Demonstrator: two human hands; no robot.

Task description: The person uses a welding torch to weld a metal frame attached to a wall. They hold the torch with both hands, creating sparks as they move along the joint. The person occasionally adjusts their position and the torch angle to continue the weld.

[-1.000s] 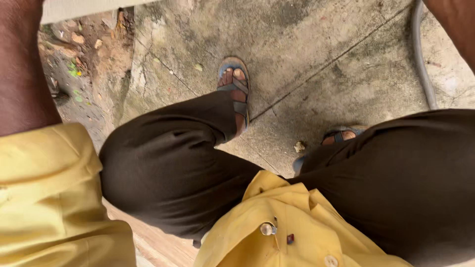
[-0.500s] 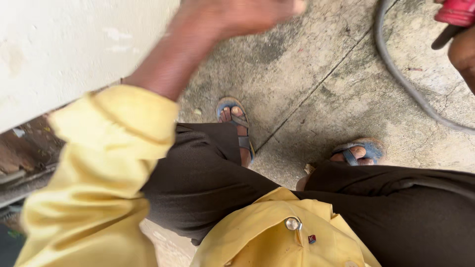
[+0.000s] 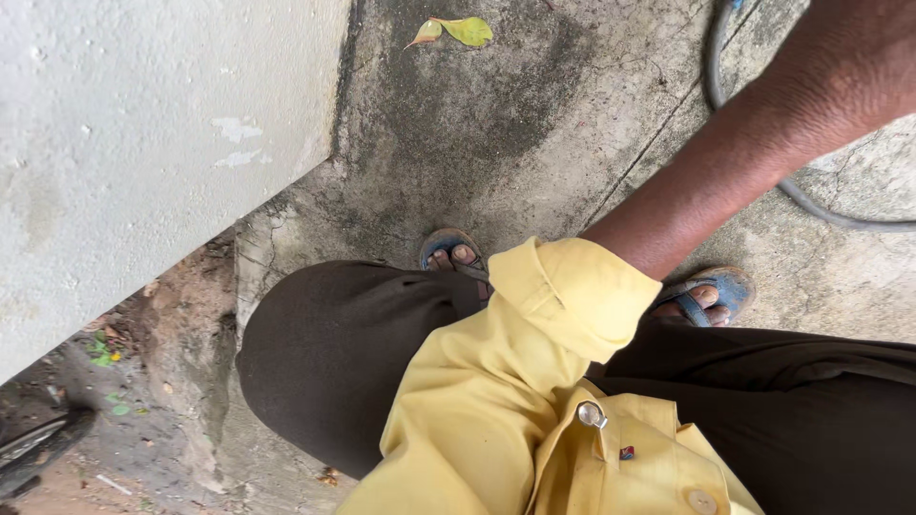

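Note:
Neither of my hands shows in the head view. One bare forearm [image 3: 754, 153] comes out of a rolled yellow sleeve [image 3: 563, 305] and runs up to the right, where the hand passes beyond the top right corner. It looks like my left arm crossing my body. Below it are my dark brown trousers [image 3: 334, 362] and my yellow buttoned shirt [image 3: 639, 467]. My feet wear blue sandals, one [image 3: 450, 250] under the sleeve and one [image 3: 716, 291] to the right. A grey hose [image 3: 840, 217] curves over the concrete near the forearm.
A pale plastered wall [image 3: 143, 143] fills the upper left and ends at a corner by my left knee. Stained, cracked concrete floor [image 3: 496, 143] lies ahead with a yellow-green leaf [image 3: 460, 29] on it. Bare earth and a dark tyre-like edge [image 3: 38, 448] sit at the bottom left.
The view has swung toward the wall. The yellow-sleeved arm has moved from the left side across to the right. The hand with a red object at the top right has left the frame.

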